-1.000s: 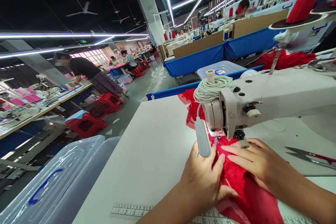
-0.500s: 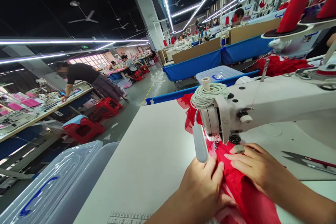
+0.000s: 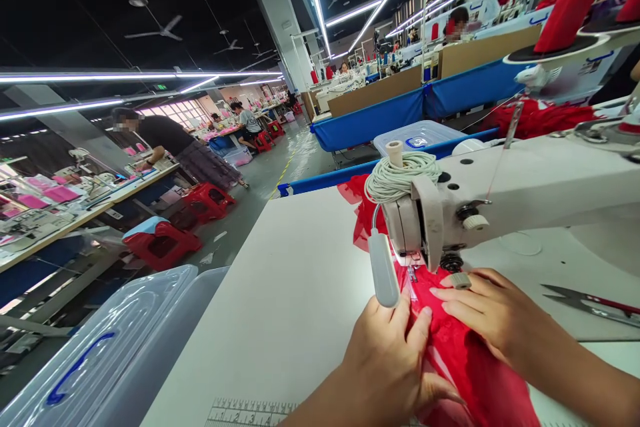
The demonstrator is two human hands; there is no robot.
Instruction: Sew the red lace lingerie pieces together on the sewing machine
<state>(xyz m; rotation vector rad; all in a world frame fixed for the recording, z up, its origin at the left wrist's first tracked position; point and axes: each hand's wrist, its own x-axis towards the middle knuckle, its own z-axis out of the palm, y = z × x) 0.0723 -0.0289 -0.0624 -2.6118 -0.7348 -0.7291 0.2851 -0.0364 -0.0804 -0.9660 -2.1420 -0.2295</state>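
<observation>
Red sheer fabric (image 3: 475,367) runs under the presser foot (image 3: 413,273) of a white sewing machine (image 3: 545,190). On its left edge, just in front of the foot, my left hand (image 3: 383,357) is closed, thumb and forefinger gripping the cloth; its lower fingers are partly hidden in the folds. My right hand (image 3: 505,313) lies on the right side of the fabric, fingers stretched out flat, close beneath a knob on the machine. A small grey lamp (image 3: 385,273) hangs over my left fingers. Thread snips (image 3: 595,303) rest on the table to the right.
A white tabletop (image 3: 285,293) carries a printed ruler (image 3: 250,412) at its front edge. Lidded clear bins (image 3: 120,340) stand on the left. Red stools (image 3: 163,243) and a person (image 3: 165,137) bending over another bench are farther off. Red thread cones (image 3: 575,3) stand at upper right.
My hands keep nearly the same places on the fabric, with slight finger shifts. The view has tilted a little. The person at the far bench has moved slightly right.
</observation>
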